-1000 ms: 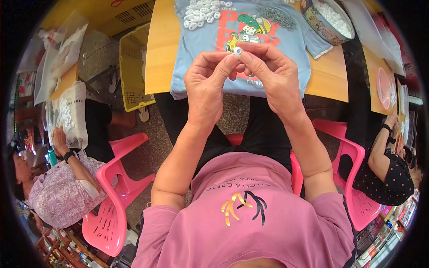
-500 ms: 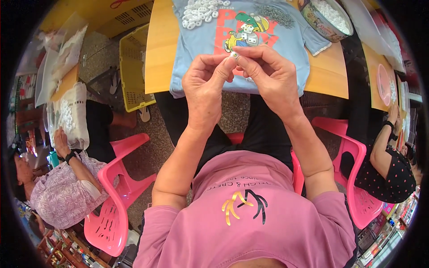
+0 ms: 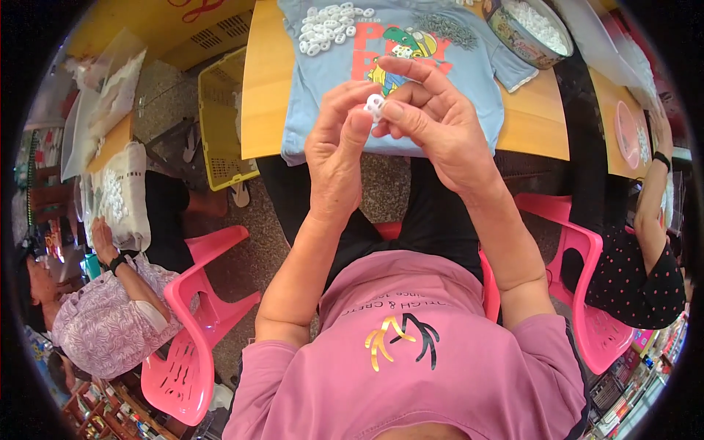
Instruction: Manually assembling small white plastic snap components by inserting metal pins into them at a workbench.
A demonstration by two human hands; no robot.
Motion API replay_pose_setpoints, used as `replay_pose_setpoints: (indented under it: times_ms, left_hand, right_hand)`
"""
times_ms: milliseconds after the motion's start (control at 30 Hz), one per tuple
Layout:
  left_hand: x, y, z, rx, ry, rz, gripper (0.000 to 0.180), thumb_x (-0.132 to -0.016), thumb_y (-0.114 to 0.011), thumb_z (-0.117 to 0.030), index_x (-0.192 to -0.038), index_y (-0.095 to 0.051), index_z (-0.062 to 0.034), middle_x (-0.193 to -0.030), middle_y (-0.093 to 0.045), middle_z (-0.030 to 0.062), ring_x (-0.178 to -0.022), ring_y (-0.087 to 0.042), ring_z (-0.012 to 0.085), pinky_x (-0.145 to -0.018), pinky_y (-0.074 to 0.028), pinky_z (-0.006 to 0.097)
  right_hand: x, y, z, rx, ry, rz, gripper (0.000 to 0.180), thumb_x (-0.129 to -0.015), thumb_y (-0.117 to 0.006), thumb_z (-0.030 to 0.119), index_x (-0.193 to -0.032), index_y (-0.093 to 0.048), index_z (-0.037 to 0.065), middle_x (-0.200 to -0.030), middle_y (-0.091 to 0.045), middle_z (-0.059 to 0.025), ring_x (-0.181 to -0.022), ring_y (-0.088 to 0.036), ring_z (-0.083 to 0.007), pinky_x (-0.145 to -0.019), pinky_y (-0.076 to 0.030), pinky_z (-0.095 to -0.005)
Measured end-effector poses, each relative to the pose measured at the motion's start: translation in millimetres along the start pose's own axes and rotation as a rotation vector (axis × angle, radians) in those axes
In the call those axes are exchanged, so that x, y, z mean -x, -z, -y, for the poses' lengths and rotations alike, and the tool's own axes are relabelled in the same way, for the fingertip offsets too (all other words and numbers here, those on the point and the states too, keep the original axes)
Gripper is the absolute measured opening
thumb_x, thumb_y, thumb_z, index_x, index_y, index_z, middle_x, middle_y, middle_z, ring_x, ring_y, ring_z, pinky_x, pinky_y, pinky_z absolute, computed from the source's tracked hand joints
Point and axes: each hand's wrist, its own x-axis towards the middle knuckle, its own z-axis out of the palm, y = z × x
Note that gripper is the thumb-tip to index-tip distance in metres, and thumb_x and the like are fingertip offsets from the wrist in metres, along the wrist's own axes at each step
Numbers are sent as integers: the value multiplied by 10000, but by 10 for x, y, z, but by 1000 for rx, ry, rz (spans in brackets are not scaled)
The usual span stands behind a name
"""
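Note:
A small white plastic piece with round holes (image 3: 375,107) is held up between my two hands, above the near part of a light blue T-shirt (image 3: 323,110) spread on the table. My right hand (image 3: 440,125) pinches it from the right with thumb and a finger, the index finger raised off it. My left hand (image 3: 337,147) has thumb and bent fingers closed about its left side. Farther off on the shirt lie a pile of white oval pieces (image 3: 326,31), several small white pieces (image 3: 402,52) and a heap of small grey metal parts (image 3: 447,31).
A round tin (image 3: 513,45) of small white parts stands at the table's far right. A yellow plastic crate (image 3: 220,125) is left of the wooden table (image 3: 264,88). Co-workers sit on both sides, by pink chairs (image 3: 194,323) and a pink basin (image 3: 627,132).
The white piece has come nearer and shows its holes. My right index finger has lifted away from it. The co-worker's arm at right has stretched forward.

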Motion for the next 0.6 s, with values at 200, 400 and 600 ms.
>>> replay_pose_setpoints:
  times_ms: [200, 400, 600]
  left_hand:
    - [33, -1, -52, -18, -37, 251, 443, -995, -500, -369, -1183, -612, 17, -1277, -518, 111, -1042, -550, 155, -825, -478, 293]
    - [72, 78, 0, 68, -105, 201, 369, -977, -543, -319, -1099, -630, 17, -1208, -551, 119, -1245, -479, 273, -952, -450, 355]
    - [2, 223, 43, 172, -45, 220, 283, -978, -551, -259, -1058, -634, -1, -1184, -556, 113, -1224, -488, 267, -1029, -391, 371]
  right_hand:
    - [63, -49, 41, -128, -113, 53, 672, -885, -667, 65, -1452, -309, 51, -964, -628, -23, -836, -570, -62, -670, -452, -189]
    - [53, -137, -160, -252, -135, 81, 721, -873, -682, 64, -1465, -269, 58, -1004, -614, -12, -853, -557, -60, -685, -447, -190]
    - [-43, -195, -156, -213, -138, 89, 687, -892, -667, 82, -1458, -280, 36, -1002, -619, -16, -865, -563, -71, -714, -462, -213]
